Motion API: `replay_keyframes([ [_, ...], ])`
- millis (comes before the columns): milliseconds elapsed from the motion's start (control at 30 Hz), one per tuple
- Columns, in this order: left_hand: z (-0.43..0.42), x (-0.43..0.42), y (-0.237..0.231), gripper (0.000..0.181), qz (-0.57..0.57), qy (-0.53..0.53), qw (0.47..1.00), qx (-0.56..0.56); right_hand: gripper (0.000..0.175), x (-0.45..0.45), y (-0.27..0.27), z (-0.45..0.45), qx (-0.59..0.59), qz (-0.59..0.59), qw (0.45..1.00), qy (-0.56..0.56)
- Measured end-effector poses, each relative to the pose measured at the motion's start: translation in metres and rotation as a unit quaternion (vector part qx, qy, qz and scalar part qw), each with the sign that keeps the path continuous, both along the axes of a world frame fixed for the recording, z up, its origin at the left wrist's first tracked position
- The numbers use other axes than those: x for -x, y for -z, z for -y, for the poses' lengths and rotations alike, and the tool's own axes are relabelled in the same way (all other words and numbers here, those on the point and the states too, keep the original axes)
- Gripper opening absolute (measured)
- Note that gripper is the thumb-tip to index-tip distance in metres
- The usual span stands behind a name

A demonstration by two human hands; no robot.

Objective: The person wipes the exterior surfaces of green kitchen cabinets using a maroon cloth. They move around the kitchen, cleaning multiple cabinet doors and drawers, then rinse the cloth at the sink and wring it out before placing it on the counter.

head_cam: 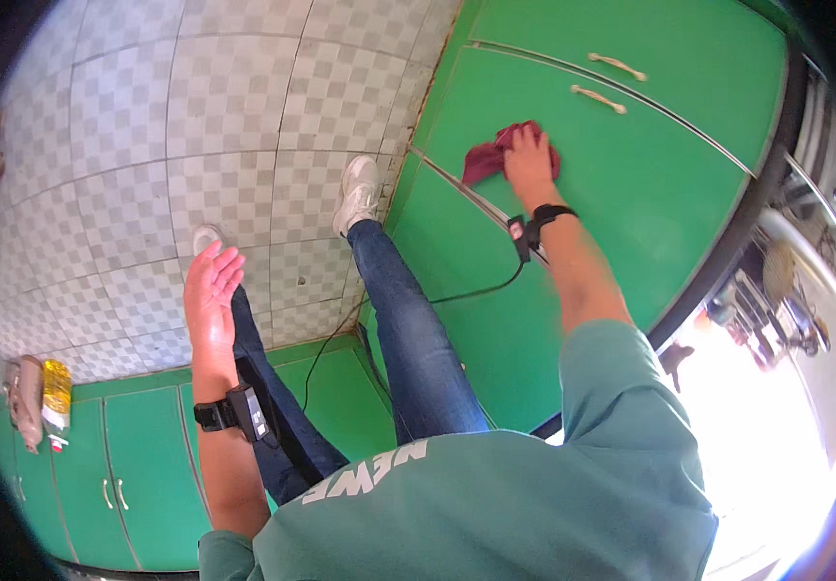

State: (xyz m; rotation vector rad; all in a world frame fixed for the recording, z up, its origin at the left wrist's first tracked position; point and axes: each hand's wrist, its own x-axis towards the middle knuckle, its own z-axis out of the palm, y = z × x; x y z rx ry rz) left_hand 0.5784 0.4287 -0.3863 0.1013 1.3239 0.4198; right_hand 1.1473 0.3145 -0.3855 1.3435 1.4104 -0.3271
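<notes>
My right hand (pixel 530 161) presses a dark red cloth (pixel 487 161) flat against a green cabinet door (pixel 628 181). Part of the cloth sticks out to the left of my fingers, over the seam beside the door. Above it, two pale handles, an upper handle (pixel 617 67) and a lower handle (pixel 599 99), sit on either side of the gap between two doors. My left hand (pixel 213 290) hangs in the air over the floor, palm turned up, fingers a little apart and holding nothing. Both wrists wear black straps with small devices.
A black cable (pixel 479 292) runs from the right wrist device behind my leg. Patterned tiles cover the floor (pixel 229 94). A bottle of yellow oil (pixel 57 392) and a brownish container (pixel 26 399) stand by the lower-left cabinets (pixel 153 465). Dishes (pixel 759 312) crowd the bright counter at right.
</notes>
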Motion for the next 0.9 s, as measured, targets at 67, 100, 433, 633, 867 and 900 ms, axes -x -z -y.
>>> replay_keyframes([
  [67, -0.022, 0.019, -0.029, 0.049, 0.005, -0.001, 0.999, -0.038, 0.037, -0.017, -0.058, -0.023, -0.076, 0.041, 0.996, -0.018],
  [100, -0.030, 0.028, -0.044, 0.049, -0.001, 0.000, 1.000, -0.030, 0.040, -0.020, -0.092, -0.028, -0.084, 0.042, 0.996, 0.000],
  [433, -0.078, 0.122, -0.146, 0.046, -0.055, 0.024, 0.996, -0.058, 0.033, -0.069, -0.303, -0.094, -0.174, 0.134, 0.976, -0.015],
  [633, -0.107, 0.127, -0.163, 0.043, -0.159, -0.032, 0.984, -0.073, 0.034, -0.087, -0.238, -0.113, -0.106, 0.044, 0.993, -0.020],
  [867, -0.125, 0.021, -0.192, 0.043, -0.109, -0.064, 0.991, -0.033, 0.028, -0.070, -0.181, -0.087, 0.077, -0.068, 0.995, -0.008],
  [900, -0.129, 0.003, -0.195, 0.043, -0.100, -0.071, 0.992, -0.031, 0.026, -0.082, -0.190, -0.099, 0.066, -0.060, 0.996, -0.011],
])
